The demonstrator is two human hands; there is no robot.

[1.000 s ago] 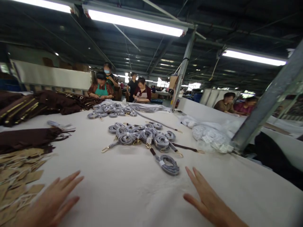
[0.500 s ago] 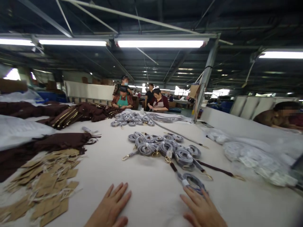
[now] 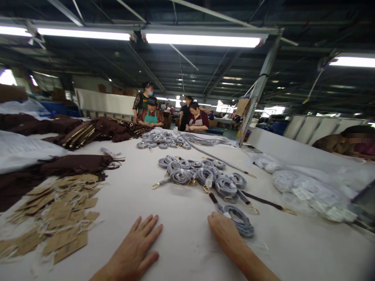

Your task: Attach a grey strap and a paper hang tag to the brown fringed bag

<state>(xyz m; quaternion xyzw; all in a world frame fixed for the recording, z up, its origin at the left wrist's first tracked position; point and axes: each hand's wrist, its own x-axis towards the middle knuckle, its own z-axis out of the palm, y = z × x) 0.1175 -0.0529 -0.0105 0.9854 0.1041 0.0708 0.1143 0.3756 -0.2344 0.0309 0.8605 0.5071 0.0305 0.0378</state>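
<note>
My left hand (image 3: 134,248) lay open on the white table (image 3: 187,249), near brown paper tags (image 3: 63,220) whose print was too small to read. My half-curled right hand (image 3: 225,234) touched a coiled gray strap (image 3: 241,222), just before a heap of coiled straps (image 3: 193,175). Beyond, past dark brown fabric (image 3: 73,164), co-workers (image 3: 150,115) sat under factory lights (image 3: 202,40).

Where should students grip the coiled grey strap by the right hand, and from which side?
Grip the coiled grey strap across its loops from the near side, where the right hand touches it; lying flat and banded, it should lift whole.
</note>
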